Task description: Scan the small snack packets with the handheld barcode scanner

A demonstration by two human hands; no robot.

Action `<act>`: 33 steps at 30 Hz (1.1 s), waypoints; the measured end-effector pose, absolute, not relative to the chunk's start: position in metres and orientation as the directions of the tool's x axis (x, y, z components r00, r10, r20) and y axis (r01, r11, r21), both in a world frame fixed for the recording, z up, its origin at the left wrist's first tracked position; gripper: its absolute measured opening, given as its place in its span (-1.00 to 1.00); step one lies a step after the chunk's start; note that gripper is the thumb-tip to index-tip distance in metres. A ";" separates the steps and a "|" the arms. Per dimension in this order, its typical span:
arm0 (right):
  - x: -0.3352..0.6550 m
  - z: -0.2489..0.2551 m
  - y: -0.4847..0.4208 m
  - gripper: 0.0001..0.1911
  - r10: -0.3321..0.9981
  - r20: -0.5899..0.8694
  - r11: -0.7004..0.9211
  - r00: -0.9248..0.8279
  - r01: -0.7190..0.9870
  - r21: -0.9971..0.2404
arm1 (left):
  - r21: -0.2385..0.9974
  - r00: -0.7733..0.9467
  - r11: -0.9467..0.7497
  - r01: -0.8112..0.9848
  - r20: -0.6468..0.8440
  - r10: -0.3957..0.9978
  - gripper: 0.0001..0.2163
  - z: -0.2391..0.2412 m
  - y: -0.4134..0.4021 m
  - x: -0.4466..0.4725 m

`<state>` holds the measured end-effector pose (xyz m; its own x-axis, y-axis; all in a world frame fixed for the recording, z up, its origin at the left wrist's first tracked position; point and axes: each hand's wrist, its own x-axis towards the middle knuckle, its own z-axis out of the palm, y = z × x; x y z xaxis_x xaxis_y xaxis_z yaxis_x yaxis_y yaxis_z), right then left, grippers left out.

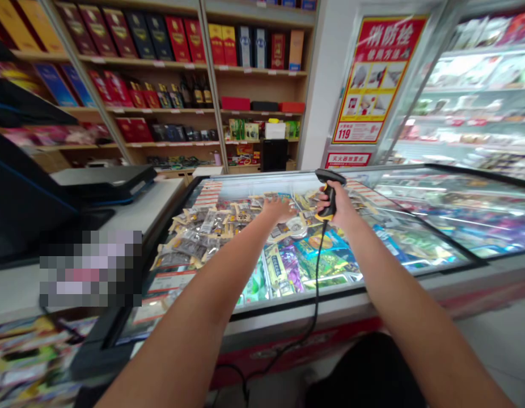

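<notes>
My right hand [339, 205] is wrapped round the handle of a black and yellow barcode scanner [328, 192], held upright above the glass lid of a chest freezer [313, 294]; its black cable hangs down over the freezer's front edge. My left hand [277, 208] reaches out palm down onto a pile of small snack packets [211, 226] lying on the lid, its fingers resting on the packets; I cannot make out whether they grip one. Colourful frozen goods [313, 255] show through the glass below.
A counter [156, 204] with a black till and screen [28, 198] stands at the left. Shelves of boxed bottles [169, 39] fill the back wall. A red poster [373, 79] and a glass-fronted cooler [479, 96] stand at the right. Magazines [28, 351] lie lower left.
</notes>
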<state>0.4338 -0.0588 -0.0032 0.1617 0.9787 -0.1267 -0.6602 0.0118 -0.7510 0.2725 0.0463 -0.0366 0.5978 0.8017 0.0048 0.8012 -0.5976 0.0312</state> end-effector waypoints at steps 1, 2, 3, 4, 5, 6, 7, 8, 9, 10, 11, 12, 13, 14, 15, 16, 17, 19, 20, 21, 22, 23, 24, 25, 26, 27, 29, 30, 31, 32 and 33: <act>0.435 -0.003 -0.058 -0.78 0.980 -0.125 0.011 0.156 -0.665 -0.746 | 0.019 0.607 -0.607 0.794 0.006 0.795 -0.29 -0.040 0.048 0.271; 0.436 -0.003 -0.058 -0.78 0.981 -0.122 0.011 0.152 -0.669 -0.743 | 0.004 0.617 -0.617 0.787 0.013 0.787 -0.31 -0.043 0.050 0.268; 0.438 -0.003 -0.058 -0.77 0.980 -0.120 0.015 0.156 -0.670 -0.742 | -0.012 0.627 -0.627 0.779 0.025 0.778 -0.32 -0.046 0.050 0.263; 0.438 -0.003 -0.058 -0.77 0.979 -0.122 0.021 0.165 -0.669 -0.743 | -0.027 0.636 -0.635 0.772 0.036 0.771 -0.34 -0.047 0.051 0.257; 0.439 -0.003 -0.058 -0.77 0.976 -0.125 0.027 0.179 -0.667 -0.744 | -0.044 0.643 -0.641 0.766 0.045 0.765 -0.36 -0.048 0.051 0.251; 0.439 -0.003 -0.058 -0.76 0.972 -0.130 0.033 0.194 -0.666 -0.745 | -0.060 0.648 -0.645 0.762 0.053 0.760 -0.37 -0.048 0.052 0.243; 0.439 -0.002 -0.058 -0.76 0.969 -0.135 0.039 0.207 -0.668 -0.743 | -0.077 0.651 -0.646 0.759 0.057 0.757 -0.38 -0.048 0.053 0.235; 0.438 -0.002 -0.058 -0.77 0.967 -0.137 0.044 0.215 -0.671 -0.740 | -0.092 0.653 -0.647 0.757 0.060 0.755 -0.39 -0.048 0.054 0.227; 0.438 -0.001 -0.058 -0.77 0.966 -0.137 0.047 0.218 -0.675 -0.736 | -0.109 0.653 -0.645 0.756 0.062 0.755 -0.41 -0.047 0.056 0.219; 0.437 -0.001 -0.058 -0.77 0.967 -0.137 0.048 0.216 -0.679 -0.732 | -0.124 0.655 -0.645 0.754 0.066 0.753 -0.43 -0.046 0.057 0.212; 0.437 0.000 -0.059 -0.78 0.967 -0.137 0.049 0.215 -0.682 -0.730 | -0.139 0.660 -0.648 0.749 0.072 0.748 -0.45 -0.045 0.058 0.205; 0.437 0.000 -0.059 -0.78 0.967 -0.137 0.049 0.216 -0.683 -0.728 | -0.153 0.668 -0.653 0.742 0.079 0.740 -0.47 -0.044 0.058 0.200; 0.437 0.001 -0.059 -0.78 0.966 -0.138 0.051 0.219 -0.684 -0.727 | -0.165 0.677 -0.659 0.734 0.089 0.731 -0.48 -0.042 0.058 0.196; 0.437 0.001 -0.059 -0.78 0.965 -0.139 0.054 0.223 -0.685 -0.727 | -0.176 0.687 -0.667 0.724 0.101 0.719 -0.48 -0.041 0.056 0.193; 0.438 0.001 -0.059 -0.77 0.964 -0.137 0.058 0.226 -0.686 -0.725 | -0.186 0.698 -0.675 0.714 0.117 0.706 -0.48 -0.039 0.054 0.193; 0.439 0.001 -0.058 -0.77 0.965 -0.132 0.062 0.226 -0.688 -0.723 | -0.195 0.711 -0.685 0.702 0.136 0.690 -0.49 -0.037 0.050 0.195; 0.440 0.000 -0.058 -0.77 0.967 -0.125 0.066 0.222 -0.690 -0.721 | -0.200 0.725 -0.698 0.688 0.155 0.671 -0.49 -0.035 0.046 0.198; 0.444 -0.002 -0.058 -0.78 0.975 -0.102 0.066 0.198 -0.693 -0.718 | -0.197 0.755 -0.729 0.655 0.184 0.629 -0.50 -0.031 0.035 0.212; 0.446 -0.002 -0.057 -0.79 0.980 -0.087 0.064 0.180 -0.691 -0.720 | -0.184 0.770 -0.748 0.638 0.188 0.610 -0.50 -0.031 0.029 0.221; 0.448 -0.003 -0.057 -0.79 0.985 -0.070 0.060 0.160 -0.687 -0.724 | -0.172 0.781 -0.763 0.623 0.186 0.596 -0.50 -0.032 0.023 0.231; 0.450 -0.003 -0.057 -0.79 0.989 -0.052 0.055 0.137 -0.678 -0.733 | -0.156 0.792 -0.777 0.609 0.172 0.586 -0.48 -0.033 0.018 0.243; 0.451 -0.003 -0.058 -0.77 0.993 -0.036 0.050 0.116 -0.663 -0.747 | -0.139 0.799 -0.788 0.600 0.157 0.580 -0.44 -0.036 0.013 0.254; 0.453 -0.003 -0.058 -0.76 0.995 -0.021 0.046 0.096 -0.644 -0.763 | -0.123 0.801 -0.792 0.598 0.144 0.582 -0.38 -0.039 0.009 0.265; 0.454 -0.003 -0.058 -0.73 0.997 -0.004 0.045 0.077 -0.623 -0.781 | -0.109 0.799 -0.792 0.600 0.137 0.586 -0.35 -0.042 0.005 0.275; 0.454 -0.003 -0.059 -0.71 0.998 0.015 0.049 0.061 -0.602 -0.797 | -0.098 0.799 -0.794 0.600 0.131 0.587 -0.35 -0.044 0.003 0.284; 0.454 -0.003 -0.059 -0.68 0.998 0.037 0.057 0.046 -0.583 -0.811 | -0.093 0.797 -0.793 0.602 0.130 0.590 -0.38 -0.046 0.001 0.291; 0.454 -0.004 -0.060 -0.65 0.996 0.082 0.085 0.030 -0.554 -0.828 | -0.098 0.796 -0.791 0.603 0.133 0.590 -0.48 -0.045 -0.001 0.299; 0.453 -0.004 -0.060 -0.64 0.994 0.102 0.101 0.029 -0.542 -0.834 | -0.110 0.796 -0.790 0.603 0.138 0.589 -0.53 -0.042 -0.002 0.299; 0.451 -0.004 -0.060 -0.63 0.993 0.118 0.115 0.030 -0.532 -0.839 | -0.127 0.797 -0.788 0.603 0.145 0.586 -0.56 -0.037 -0.003 0.297; 0.450 -0.004 -0.061 -0.62 0.991 0.131 0.127 0.029 -0.522 -0.844 | -0.147 0.796 -0.783 0.604 0.156 0.585 -0.57 -0.031 -0.003 0.293; 0.448 -0.004 -0.061 -0.61 0.989 0.143 0.135 0.023 -0.510 -0.849 | -0.170 0.795 -0.778 0.605 0.172 0.581 -0.56 -0.024 -0.003 0.286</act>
